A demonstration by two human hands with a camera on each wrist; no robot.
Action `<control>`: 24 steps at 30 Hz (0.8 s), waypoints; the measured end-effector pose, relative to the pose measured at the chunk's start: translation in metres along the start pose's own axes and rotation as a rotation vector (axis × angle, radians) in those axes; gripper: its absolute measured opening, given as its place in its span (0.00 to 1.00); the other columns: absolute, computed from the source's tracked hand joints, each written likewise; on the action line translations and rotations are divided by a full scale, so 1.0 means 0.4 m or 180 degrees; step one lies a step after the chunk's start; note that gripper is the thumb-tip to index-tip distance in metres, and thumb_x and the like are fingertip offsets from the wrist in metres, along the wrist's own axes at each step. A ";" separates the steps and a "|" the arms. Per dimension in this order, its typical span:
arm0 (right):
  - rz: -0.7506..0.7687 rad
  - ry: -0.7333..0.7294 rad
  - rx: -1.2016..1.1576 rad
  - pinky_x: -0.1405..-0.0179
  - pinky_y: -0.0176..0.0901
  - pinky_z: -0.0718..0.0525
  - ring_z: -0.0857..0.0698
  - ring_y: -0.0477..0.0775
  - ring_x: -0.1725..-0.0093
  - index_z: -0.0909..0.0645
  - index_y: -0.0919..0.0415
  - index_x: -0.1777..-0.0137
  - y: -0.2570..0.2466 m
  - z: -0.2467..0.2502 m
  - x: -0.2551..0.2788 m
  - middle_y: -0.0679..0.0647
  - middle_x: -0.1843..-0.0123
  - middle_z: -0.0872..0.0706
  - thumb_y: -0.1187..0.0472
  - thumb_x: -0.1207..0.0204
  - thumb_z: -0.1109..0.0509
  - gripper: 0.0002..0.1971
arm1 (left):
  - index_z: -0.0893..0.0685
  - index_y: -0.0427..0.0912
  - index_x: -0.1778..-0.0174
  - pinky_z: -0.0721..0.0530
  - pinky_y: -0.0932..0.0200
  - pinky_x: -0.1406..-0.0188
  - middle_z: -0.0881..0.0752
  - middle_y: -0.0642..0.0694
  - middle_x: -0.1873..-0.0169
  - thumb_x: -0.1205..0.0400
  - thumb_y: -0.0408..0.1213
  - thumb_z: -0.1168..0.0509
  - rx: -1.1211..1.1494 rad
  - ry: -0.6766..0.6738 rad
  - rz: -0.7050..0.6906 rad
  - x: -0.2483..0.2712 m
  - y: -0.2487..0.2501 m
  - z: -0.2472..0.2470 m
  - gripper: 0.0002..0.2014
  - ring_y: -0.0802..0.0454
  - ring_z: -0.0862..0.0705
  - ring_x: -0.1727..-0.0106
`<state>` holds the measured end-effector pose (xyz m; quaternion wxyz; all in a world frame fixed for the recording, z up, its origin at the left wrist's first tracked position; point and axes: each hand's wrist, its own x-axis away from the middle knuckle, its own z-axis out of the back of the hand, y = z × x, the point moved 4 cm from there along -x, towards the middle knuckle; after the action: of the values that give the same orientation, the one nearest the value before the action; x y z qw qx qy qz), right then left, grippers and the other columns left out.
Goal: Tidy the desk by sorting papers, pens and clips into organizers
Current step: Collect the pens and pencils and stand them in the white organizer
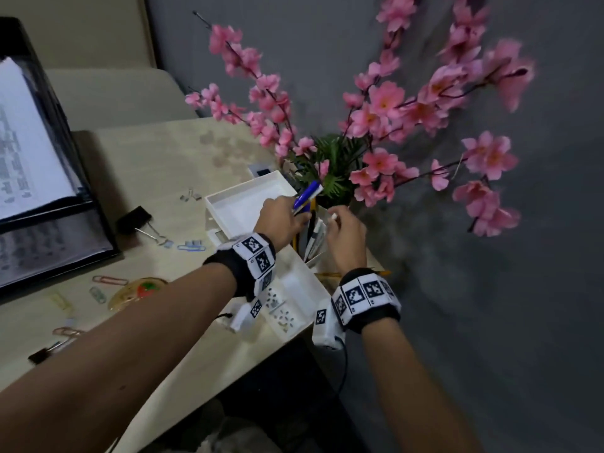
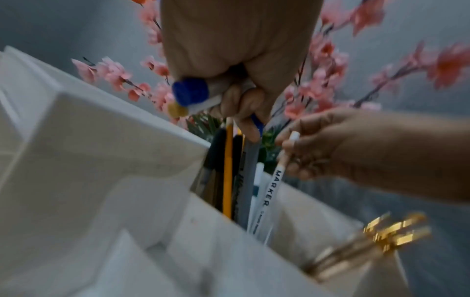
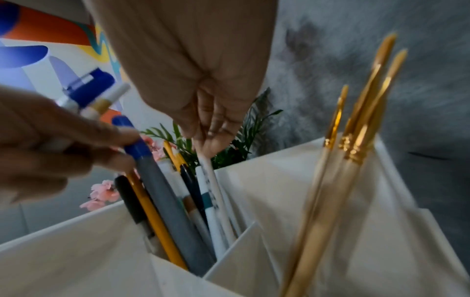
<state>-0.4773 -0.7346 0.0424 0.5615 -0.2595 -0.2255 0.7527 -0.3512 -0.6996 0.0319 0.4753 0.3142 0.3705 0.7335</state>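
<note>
Both hands are over the pen compartment (image 1: pixel 314 253) of the white desk organizer (image 1: pixel 242 204). My left hand (image 1: pixel 294 213) grips a small bundle of pens with blue caps (image 1: pixel 307 195), and its fingertips also hold a grey pen with a blue cap (image 3: pixel 165 201) that stands in the compartment. My right hand (image 1: pixel 335 220) pinches the top of a white marker (image 2: pixel 272 191) printed MARKER, whose lower end is inside the compartment. Several other pens and a yellow pencil (image 3: pixel 155 217) stand there too.
Gold-ferruled paintbrushes (image 3: pixel 356 140) stand in the neighbouring compartment. A pot of pink artificial blossoms (image 1: pixel 369 125) rises right behind the organizer. Paper clips (image 1: pixel 109 280) and black binder clips (image 1: pixel 134 219) lie on the desk at left. A black paper tray (image 1: pixel 65 237) holds sheets.
</note>
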 end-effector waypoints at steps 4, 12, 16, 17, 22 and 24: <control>-0.0108 0.0077 -0.0799 0.46 0.43 0.23 0.17 0.55 0.48 0.16 0.65 0.44 -0.016 0.015 -0.021 0.59 0.48 0.15 0.60 0.18 0.39 0.12 | 0.16 0.32 0.49 0.26 0.52 0.54 0.13 0.29 0.52 0.18 0.41 0.37 -0.0388 -0.0077 -0.0036 -0.005 -0.023 -0.049 0.14 0.33 0.17 0.48; -0.0408 -0.0271 -0.1904 0.76 0.27 0.24 0.24 0.37 0.77 0.19 0.60 0.59 -0.043 0.002 -0.043 0.52 0.73 0.22 0.70 0.22 0.36 0.08 | 0.20 0.33 0.41 0.38 0.62 0.65 0.13 0.32 0.53 0.18 0.41 0.36 0.0135 -0.0004 -0.0361 -0.002 -0.024 -0.050 0.15 0.36 0.16 0.51; -0.0271 0.0606 -0.2104 0.73 0.28 0.21 0.23 0.34 0.79 0.21 0.56 0.59 -0.039 0.057 -0.052 0.50 0.70 0.20 0.72 0.24 0.33 0.10 | 0.31 0.38 0.45 0.32 0.56 0.62 0.15 0.32 0.54 0.15 0.41 0.42 0.0220 -0.0218 -0.0747 0.015 0.008 -0.050 0.10 0.37 0.17 0.54; -0.0237 0.0788 -0.2137 0.72 0.29 0.20 0.22 0.35 0.77 0.22 0.53 0.59 -0.037 0.069 -0.049 0.50 0.69 0.19 0.72 0.25 0.32 0.11 | 0.33 0.39 0.47 0.31 0.55 0.62 0.16 0.33 0.56 0.14 0.41 0.44 0.0197 -0.0242 -0.0812 0.016 0.018 -0.050 0.08 0.37 0.18 0.57; -0.0153 0.1564 -0.2088 0.74 0.27 0.21 0.21 0.37 0.77 0.25 0.49 0.67 -0.006 0.142 -0.028 0.49 0.71 0.19 0.70 0.25 0.30 0.16 | 0.30 0.39 0.53 0.35 0.58 0.58 0.31 0.46 0.61 0.14 0.45 0.51 0.0257 0.0409 -0.0885 0.004 0.017 -0.016 0.13 0.47 0.29 0.57; -0.0048 0.1522 -0.1738 0.70 0.32 0.19 0.20 0.39 0.73 0.25 0.49 0.69 0.006 0.149 -0.024 0.48 0.71 0.18 0.69 0.26 0.29 0.16 | 0.27 0.35 0.48 0.30 0.53 0.53 0.34 0.45 0.56 0.14 0.46 0.52 0.0231 0.0627 -0.0734 -0.004 0.005 -0.006 0.17 0.45 0.29 0.56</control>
<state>-0.5152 -0.7474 0.0878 0.5139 -0.5669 -0.2824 0.5786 -0.3533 -0.7024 0.0322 0.5061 0.2131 0.4752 0.6875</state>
